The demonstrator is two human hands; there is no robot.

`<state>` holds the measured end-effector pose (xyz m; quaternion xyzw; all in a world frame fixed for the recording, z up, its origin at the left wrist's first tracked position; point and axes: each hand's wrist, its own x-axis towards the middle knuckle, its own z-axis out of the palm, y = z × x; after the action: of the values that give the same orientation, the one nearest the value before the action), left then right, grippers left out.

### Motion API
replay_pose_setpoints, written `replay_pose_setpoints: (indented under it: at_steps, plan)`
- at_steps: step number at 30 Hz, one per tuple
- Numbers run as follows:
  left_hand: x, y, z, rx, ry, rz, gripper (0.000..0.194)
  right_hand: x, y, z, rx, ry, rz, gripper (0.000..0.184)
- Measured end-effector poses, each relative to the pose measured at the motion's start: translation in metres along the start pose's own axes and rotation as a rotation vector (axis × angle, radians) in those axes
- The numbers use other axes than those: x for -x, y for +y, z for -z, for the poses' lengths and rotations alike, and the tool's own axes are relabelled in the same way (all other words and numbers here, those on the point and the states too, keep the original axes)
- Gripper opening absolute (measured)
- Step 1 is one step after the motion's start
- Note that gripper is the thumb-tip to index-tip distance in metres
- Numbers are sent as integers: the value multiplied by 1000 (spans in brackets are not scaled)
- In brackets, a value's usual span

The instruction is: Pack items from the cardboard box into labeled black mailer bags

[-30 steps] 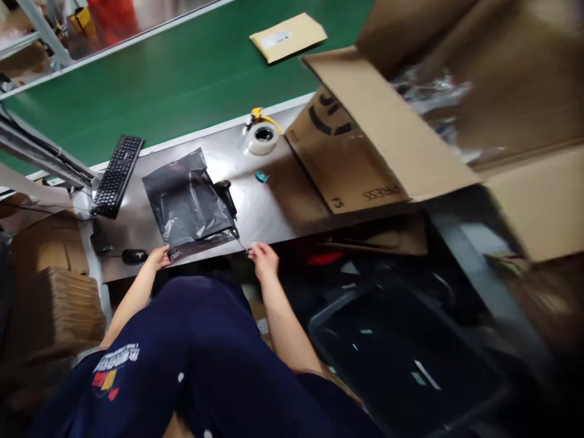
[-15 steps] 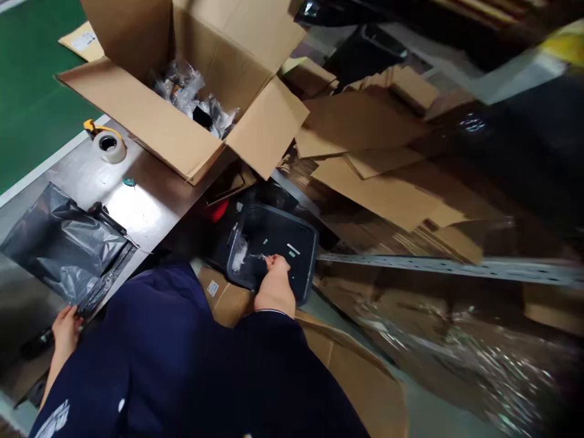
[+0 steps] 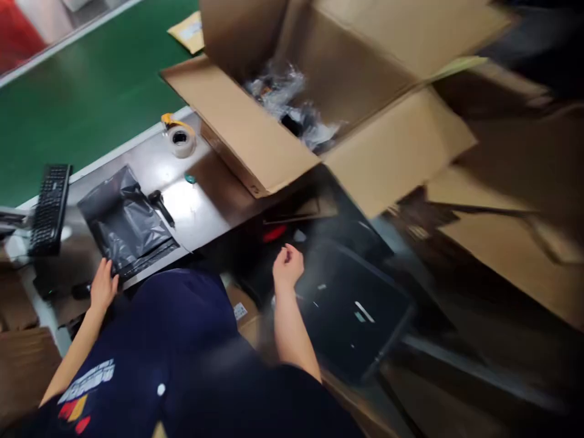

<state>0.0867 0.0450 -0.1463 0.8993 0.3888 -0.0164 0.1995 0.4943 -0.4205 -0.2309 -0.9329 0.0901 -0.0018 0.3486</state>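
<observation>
My left hand (image 3: pixel 104 285) rests with its fingers stretched out at the near edge of a dark plastic mailer bag (image 3: pixel 130 222), which lies on the metal table. My right hand (image 3: pixel 288 266) is above the near left side of a black bin (image 3: pixel 347 286), its fingers curled in, with nothing visible in them. A few small white scraps lie in the bin. Next to the bag is a black handheld scanner (image 3: pixel 162 207), partly over its edge.
A large open carton (image 3: pixel 246 121) with clear-wrapped items stands at the table's far right. Also there are a tape roll (image 3: pixel 181 141), a keyboard (image 3: pixel 50 207), a green belt (image 3: pixel 104 79) with a yellow envelope (image 3: pixel 188 33), and blurred cardboard sheets (image 3: pixel 515 261) at right.
The view has swung left, bringing the keyboard in. My right hand has moved from over the bin toward the table; the thin clear strip it held no longer shows. My left hand stays by the bag.
</observation>
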Motion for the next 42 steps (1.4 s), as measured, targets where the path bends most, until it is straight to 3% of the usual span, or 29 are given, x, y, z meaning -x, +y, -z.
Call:
replay_pose_setpoints:
  at_steps: [3, 5, 8, 11, 15, 19, 20, 22, 25, 27, 30, 32, 34, 36, 39, 42]
  plan:
    - [-12, 6, -8, 32, -98, 2, 67, 42, -114, -88, -113, -460, 544, 36]
    - [-19, 5, -16, 62, -131, 26, 68, 74, -185, -135, -93, -641, 737, 43]
    - [-17, 0, -33, 121, -143, 56, 70, 103, -258, -188, 23, -734, 623, 65]
    - [-8, -5, -48, 154, -138, 48, 70, 100, -283, -212, 149, -799, 527, 69]
    - [7, -14, -59, 34, -131, -1, 67, 67, -265, -196, 264, -724, 616, 54]
    - [28, -27, -61, -98, -156, -53, 69, 43, -241, -160, 360, -608, 673, 68]
    - [32, -30, -60, -108, -150, -78, 72, 43, -239, -156, 367, -594, 783, 72]
    - [36, -36, -56, -112, -135, -142, 82, 51, -240, -156, 368, -672, 1151, 72]
    - [28, -43, -49, -122, -171, -211, 99, 72, -244, -175, 371, -1046, 1741, 69]
    - [23, -46, -46, -143, -243, -233, 110, 81, -240, -190, 371, -1270, 1919, 81]
    - [31, -52, -47, -166, -346, -325, 127, 75, -214, -198, 377, -1395, 1966, 113]
    - [46, -55, -53, -162, -382, -415, 120, 64, -188, -193, 389, -1402, 1976, 118]
    - [61, -56, -60, -162, -377, -425, 96, 57, -164, -185, 412, -1357, 1968, 111]
    - [71, -52, -66, -173, -341, -342, 85, 55, -147, -178, 432, -1266, 1916, 107]
    - [73, -44, -69, -175, -328, -236, 90, 59, -138, -173, 404, -1211, 1842, 102]
    - [70, -37, -62, -90, -343, -206, 94, 63, -137, -170, 266, -1307, 1745, 81]
